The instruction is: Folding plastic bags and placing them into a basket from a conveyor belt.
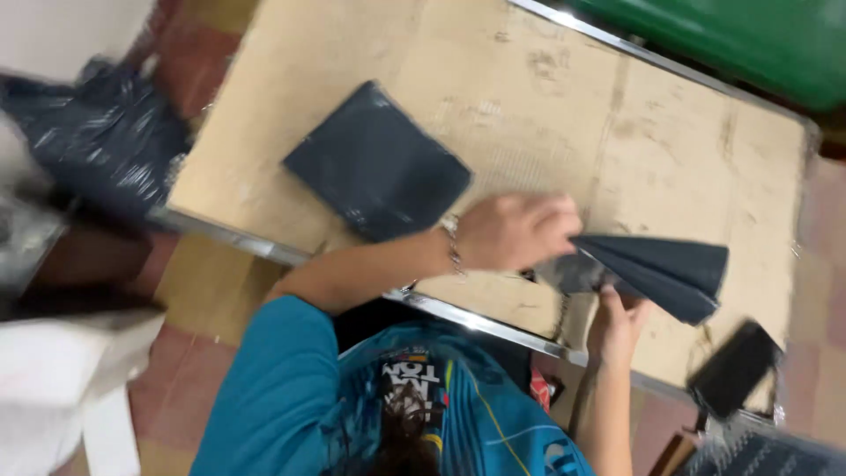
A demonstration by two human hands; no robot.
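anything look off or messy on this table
Mostly wear: the table top is stained and scuffed. A dark flat bag lies askew on it. Both hands, left hand and right hand, grip a folded dark sheet near the edge.

A flat, square, dark plastic packet (379, 172) lies on the table just beyond the left hand (515, 231). A crumpled dark plastic bag (97, 132) sits far to that hand's left, off the table.
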